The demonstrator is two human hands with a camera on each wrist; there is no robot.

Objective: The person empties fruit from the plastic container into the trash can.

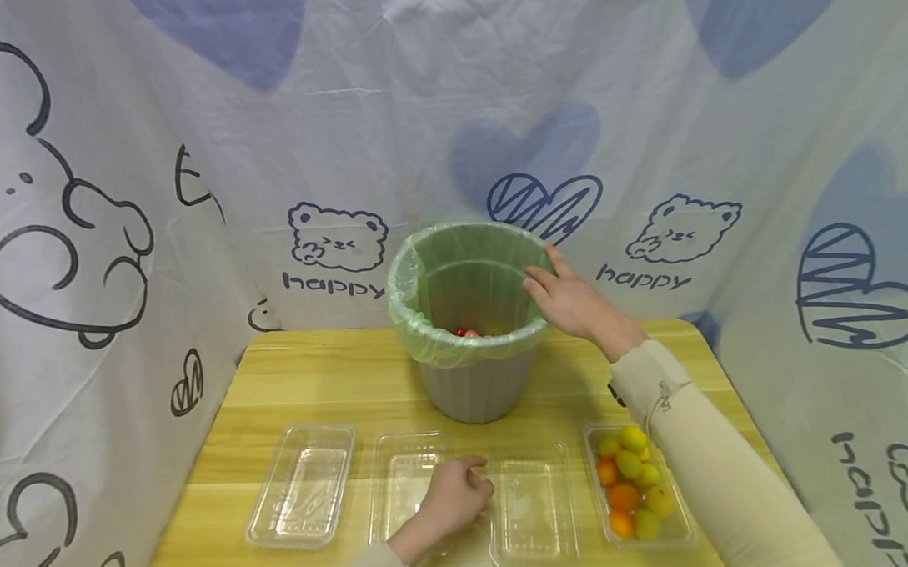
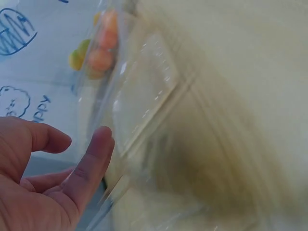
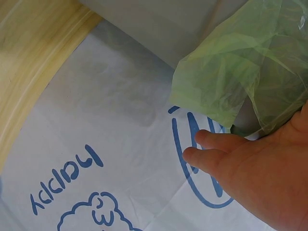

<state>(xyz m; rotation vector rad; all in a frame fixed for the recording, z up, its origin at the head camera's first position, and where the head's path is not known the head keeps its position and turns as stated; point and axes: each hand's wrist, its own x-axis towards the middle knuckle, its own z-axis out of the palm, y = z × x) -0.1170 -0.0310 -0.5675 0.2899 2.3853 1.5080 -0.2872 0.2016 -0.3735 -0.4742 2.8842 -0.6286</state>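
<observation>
A grey trash bin (image 1: 476, 387) lined with a green bag (image 1: 406, 314) stands at the table's back; small red fruits (image 1: 467, 333) show inside. My right hand (image 1: 578, 304) holds the bin's right rim, two fingertips inside the opening and others outside. The right wrist view shows its fingers (image 3: 211, 151) beside the green liner. My left hand (image 1: 455, 494) hovers loosely curled between two clear plastic boxes (image 1: 533, 514), holding nothing. In the left wrist view its thumb and fingers (image 2: 89, 168) are apart.
Another clear box (image 1: 299, 489) sits at the left. At the right, a clear box (image 1: 680, 530) holds several small orange and yellow-green fruits (image 1: 629, 469). The wooden table (image 1: 315, 388) is enclosed by a printed white cloth (image 1: 418, 109) behind and at both sides.
</observation>
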